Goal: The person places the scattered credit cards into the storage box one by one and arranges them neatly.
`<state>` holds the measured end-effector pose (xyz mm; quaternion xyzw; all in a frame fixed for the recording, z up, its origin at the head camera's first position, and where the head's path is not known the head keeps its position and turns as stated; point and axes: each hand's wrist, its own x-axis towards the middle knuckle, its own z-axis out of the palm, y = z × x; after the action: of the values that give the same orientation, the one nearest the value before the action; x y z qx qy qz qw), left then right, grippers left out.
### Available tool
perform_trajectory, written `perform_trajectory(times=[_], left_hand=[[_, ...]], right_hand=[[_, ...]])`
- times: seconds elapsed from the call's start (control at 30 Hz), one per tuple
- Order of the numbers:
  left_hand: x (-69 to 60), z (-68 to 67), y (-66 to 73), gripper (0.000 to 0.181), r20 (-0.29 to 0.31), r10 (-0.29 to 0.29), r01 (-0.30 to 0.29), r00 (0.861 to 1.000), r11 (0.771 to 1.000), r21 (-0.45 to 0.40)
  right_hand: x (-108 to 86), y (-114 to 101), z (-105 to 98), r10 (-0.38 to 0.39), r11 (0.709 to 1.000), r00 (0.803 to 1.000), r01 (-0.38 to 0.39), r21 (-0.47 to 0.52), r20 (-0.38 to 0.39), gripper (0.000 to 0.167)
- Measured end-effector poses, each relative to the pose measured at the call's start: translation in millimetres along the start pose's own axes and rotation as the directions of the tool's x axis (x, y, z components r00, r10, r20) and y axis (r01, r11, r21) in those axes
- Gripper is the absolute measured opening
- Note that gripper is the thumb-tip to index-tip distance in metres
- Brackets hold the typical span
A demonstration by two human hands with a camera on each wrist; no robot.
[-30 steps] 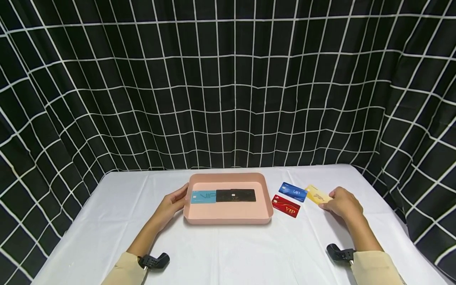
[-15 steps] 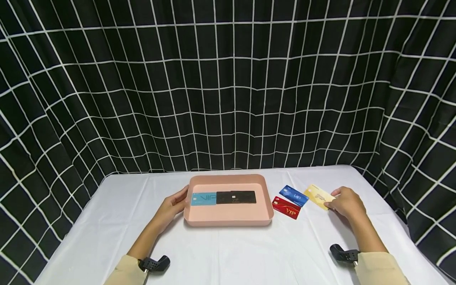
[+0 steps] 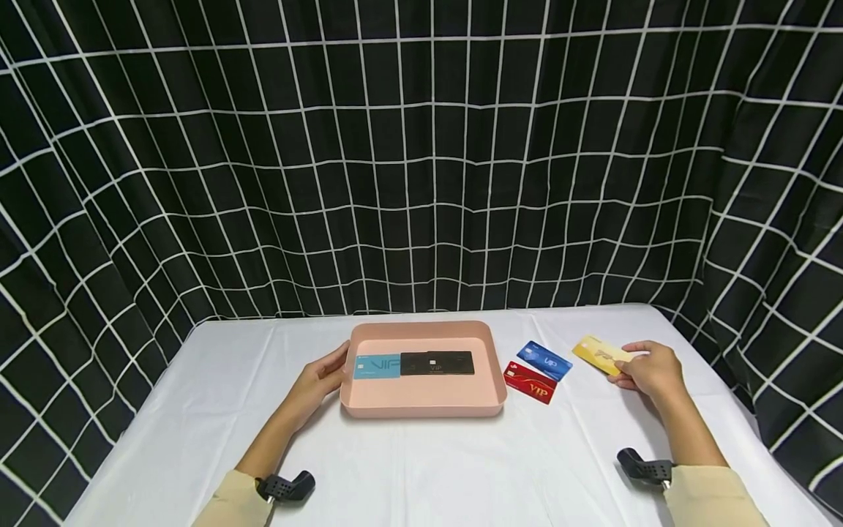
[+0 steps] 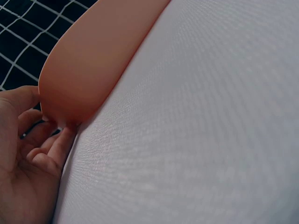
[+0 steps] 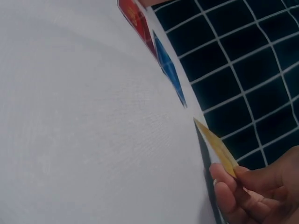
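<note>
- One yellow card (image 3: pixel 596 356) was right of the middle, tipped up over the white cloth (image 3: pixel 461 468).
- The right hand (image 3: pixel 652 371) pinched its right end between thumb and fingers.
- The left hand (image 3: pixel 319 379), left of the middle, held the left end of the pink tray (image 3: pixel 421 397), with bent fingers low on its side.
- In the tray, a light blue card (image 3: pixel 377 367) and two black cards (image 3: pixel 454 363) lay in a row.
- A dark blue card (image 3: pixel 544 361) and a red card (image 3: pixel 530 382) lay close together, just right of the tray.
- A black curtain (image 3: pixel 415 187) with white lines filled the top.
</note>
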<state>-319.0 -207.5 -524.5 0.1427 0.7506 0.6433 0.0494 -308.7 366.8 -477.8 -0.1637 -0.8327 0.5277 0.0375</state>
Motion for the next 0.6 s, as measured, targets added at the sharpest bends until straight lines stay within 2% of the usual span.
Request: perform_trajectory(times=[0.2,0.6], left_hand=[[0.3,0.3,1.4,0.060,-0.008,-0.009,0.009,1.000,1.000,0.004],[0.4,0.8,1.0,0.061,0.005,0.002,-0.002,1.000,1.000,-0.011]], right_hand=[[-4.1,-10.1,-0.8,-0.030,1.000,1.000,0.030,-0.010,0.002,0.050],[-14.2,-30.0,-0.2,-0.177,0.984,0.982,0.179,-0.020,0.058,0.047]])
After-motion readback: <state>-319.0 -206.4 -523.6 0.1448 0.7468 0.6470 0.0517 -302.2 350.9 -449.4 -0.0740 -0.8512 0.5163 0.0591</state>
